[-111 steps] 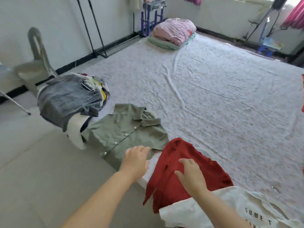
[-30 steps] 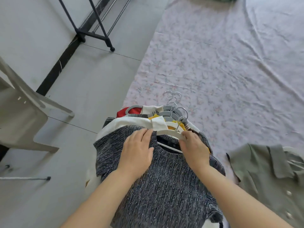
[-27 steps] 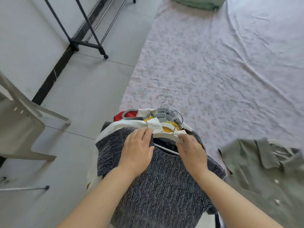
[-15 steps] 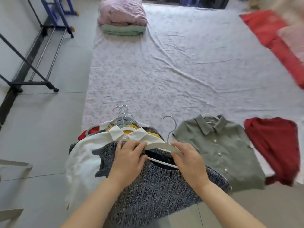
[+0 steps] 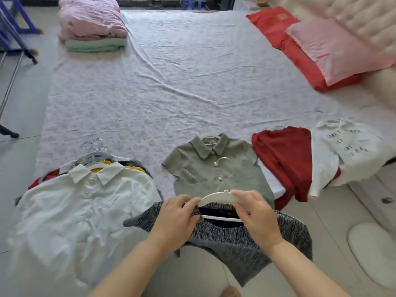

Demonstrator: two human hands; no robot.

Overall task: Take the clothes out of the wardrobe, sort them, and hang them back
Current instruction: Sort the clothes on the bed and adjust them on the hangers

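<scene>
A grey-and-black knit top (image 5: 246, 234) on a white hanger (image 5: 216, 197) is held in front of me, partly over the green shirt. My left hand (image 5: 174, 220) grips the top's left shoulder and the hanger's left end. My right hand (image 5: 256, 215) grips the hanger's right arm. On the left lies a pile of hung clothes with a white collared shirt (image 5: 72, 211) on top. A green buttoned shirt (image 5: 214, 168), a red garment (image 5: 285, 155) and a white printed shirt (image 5: 347, 151) lie in a row on the bed's near edge.
The bed sheet (image 5: 171, 82) stretches ahead. Folded pink and green bedding (image 5: 92, 26) lies at the far left, a red and pink pillow (image 5: 321, 50) at the far right. A dark rack's legs (image 5: 12, 39) stand on the tiled floor at left.
Both hands have lifted the knit top on its hanger off the pile and carried it right, toward the green shirt. The white collared shirt now lies uncovered on the pile.
</scene>
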